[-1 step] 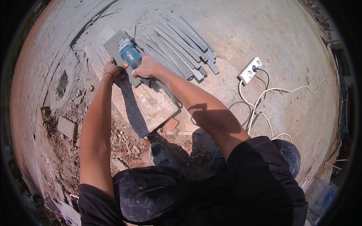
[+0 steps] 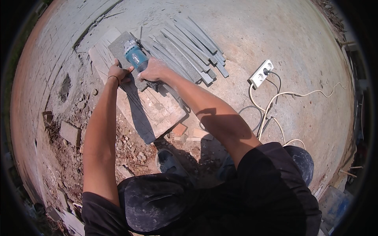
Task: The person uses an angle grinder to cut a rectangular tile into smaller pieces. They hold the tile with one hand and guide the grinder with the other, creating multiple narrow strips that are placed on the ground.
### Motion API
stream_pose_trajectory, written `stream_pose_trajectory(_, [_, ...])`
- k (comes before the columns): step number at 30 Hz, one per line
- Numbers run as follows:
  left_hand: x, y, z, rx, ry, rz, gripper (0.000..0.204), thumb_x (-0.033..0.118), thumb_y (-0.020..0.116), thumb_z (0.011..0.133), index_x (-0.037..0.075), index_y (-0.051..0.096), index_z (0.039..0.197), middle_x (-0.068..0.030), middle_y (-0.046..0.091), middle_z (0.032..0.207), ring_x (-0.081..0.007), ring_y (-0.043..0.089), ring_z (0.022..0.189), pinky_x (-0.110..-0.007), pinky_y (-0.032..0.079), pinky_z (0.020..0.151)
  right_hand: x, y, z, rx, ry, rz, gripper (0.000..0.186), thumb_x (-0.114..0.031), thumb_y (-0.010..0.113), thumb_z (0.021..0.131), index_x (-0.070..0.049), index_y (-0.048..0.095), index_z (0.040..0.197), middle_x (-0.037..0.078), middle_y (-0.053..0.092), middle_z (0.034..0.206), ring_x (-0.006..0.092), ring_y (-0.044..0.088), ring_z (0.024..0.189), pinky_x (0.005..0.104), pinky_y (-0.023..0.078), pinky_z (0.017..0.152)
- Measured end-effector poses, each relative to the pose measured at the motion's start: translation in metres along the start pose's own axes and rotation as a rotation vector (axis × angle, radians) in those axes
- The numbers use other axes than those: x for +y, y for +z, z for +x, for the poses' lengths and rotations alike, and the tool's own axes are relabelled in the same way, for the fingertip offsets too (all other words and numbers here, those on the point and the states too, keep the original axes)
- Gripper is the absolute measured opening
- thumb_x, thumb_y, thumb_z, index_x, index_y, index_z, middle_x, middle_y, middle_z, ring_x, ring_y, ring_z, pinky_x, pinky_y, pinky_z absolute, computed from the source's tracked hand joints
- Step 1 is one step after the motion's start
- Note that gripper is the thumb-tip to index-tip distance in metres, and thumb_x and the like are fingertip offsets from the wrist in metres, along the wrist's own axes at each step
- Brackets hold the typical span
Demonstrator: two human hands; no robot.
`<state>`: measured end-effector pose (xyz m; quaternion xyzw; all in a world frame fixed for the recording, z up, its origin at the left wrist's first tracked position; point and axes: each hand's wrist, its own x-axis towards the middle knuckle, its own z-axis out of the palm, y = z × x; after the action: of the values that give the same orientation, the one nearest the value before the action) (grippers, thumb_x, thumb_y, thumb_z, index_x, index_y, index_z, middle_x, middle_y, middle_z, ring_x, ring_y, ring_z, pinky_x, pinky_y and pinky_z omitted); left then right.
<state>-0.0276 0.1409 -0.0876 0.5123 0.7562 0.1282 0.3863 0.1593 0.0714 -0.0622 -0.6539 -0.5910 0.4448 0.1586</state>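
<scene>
A teal angle grinder [image 2: 136,58] rests on a grey stone tile [image 2: 118,45] that lies on a pale slab [image 2: 157,112] on the ground. My right hand [image 2: 154,70] is wrapped around the grinder's body from the right. Against the tool's left side, my left hand [image 2: 119,73] is closed, apparently on its side handle. The disc is hidden under the tool. Just right of the grinder lie several long grey cut strips [image 2: 189,49], side by side.
A white power strip [image 2: 261,73] with pale cables [image 2: 271,108] lies on the dusty concrete to the right. Brick bits and rubble [image 2: 71,131] spread at the left and near my shoe [image 2: 169,162]. My dark-clad knees fill the lower edge.
</scene>
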Motion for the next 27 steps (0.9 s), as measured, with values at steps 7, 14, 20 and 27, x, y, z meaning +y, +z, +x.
stream_pose_trajectory(7, [0.001, -0.001, 0.0, -0.008, -0.026, -0.012, 0.102, 0.017, 0.081, 0.07, 0.01, 0.015, 0.147, -0.0153, 0.038, 0.141, -0.0271, 0.061, 0.099, -0.032, 0.06, 0.054, -0.004, -0.004, -0.006, -0.021, 0.0, 0.01, 0.074, -0.038, 0.076, 0.053, 0.011, 0.059, 0.106, 0.026, 0.063, 0.105, 0.0347, 0.063, 0.096, 0.0373, 0.051, 0.081])
stream_pose_trajectory(14, [0.002, -0.003, -0.002, -0.034, -0.054, -0.022, 0.104, 0.017, 0.081, 0.07, 0.012, 0.013, 0.148, -0.0161, 0.04, 0.14, -0.0241, 0.064, 0.087, -0.031, 0.059, 0.053, -0.006, -0.01, -0.013, -0.049, 0.011, 0.044, 0.076, -0.037, 0.076, 0.053, 0.012, 0.057, 0.108, 0.027, 0.063, 0.103, 0.0348, 0.063, 0.094, 0.0373, 0.051, 0.081])
stream_pose_trajectory(20, [0.0, -0.002, 0.001, -0.024, -0.043, -0.015, 0.104, 0.017, 0.081, 0.07, 0.013, 0.012, 0.148, -0.0168, 0.041, 0.139, -0.0222, 0.065, 0.081, -0.03, 0.058, 0.052, -0.005, -0.009, -0.013, -0.039, 0.012, 0.019, 0.078, -0.037, 0.076, 0.052, 0.012, 0.056, 0.109, 0.027, 0.063, 0.103, 0.0349, 0.063, 0.094, 0.0372, 0.051, 0.081])
stream_pose_trajectory(27, [0.001, -0.002, -0.002, -0.029, -0.038, -0.048, 0.104, 0.016, 0.081, 0.07, 0.013, 0.012, 0.148, -0.0162, 0.039, 0.141, -0.023, 0.064, 0.086, -0.03, 0.058, 0.052, -0.004, -0.008, -0.014, -0.035, -0.003, 0.024, 0.076, -0.038, 0.076, 0.053, 0.012, 0.057, 0.107, 0.027, 0.063, 0.103, 0.0347, 0.063, 0.094, 0.0376, 0.051, 0.081])
